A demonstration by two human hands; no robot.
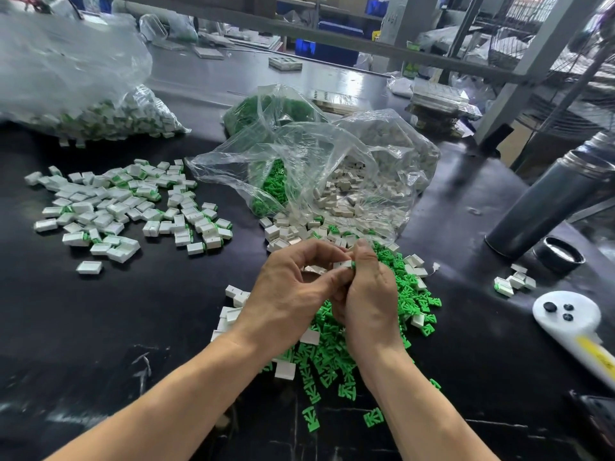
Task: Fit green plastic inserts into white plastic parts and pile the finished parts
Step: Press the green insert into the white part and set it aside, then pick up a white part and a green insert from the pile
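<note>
- Left hand (293,287), centre of the frame, fingers curled, grip pinching a white part (342,264) between thumb and fingertips
- Right hand (369,294) meets it, thumb pressing a green insert (353,265) at the white part's right end
- Loose green inserts (332,357) heaped on the black bench (149,314) under and below both hands, white parts mixed in
- Finished parts pile (126,207) lies at left-centre, well apart from the hands
- Open clear bag (319,174) just above the hands, spilling white and green pieces
- Dark flask (549,201) and its cap (559,254) at right
</note>
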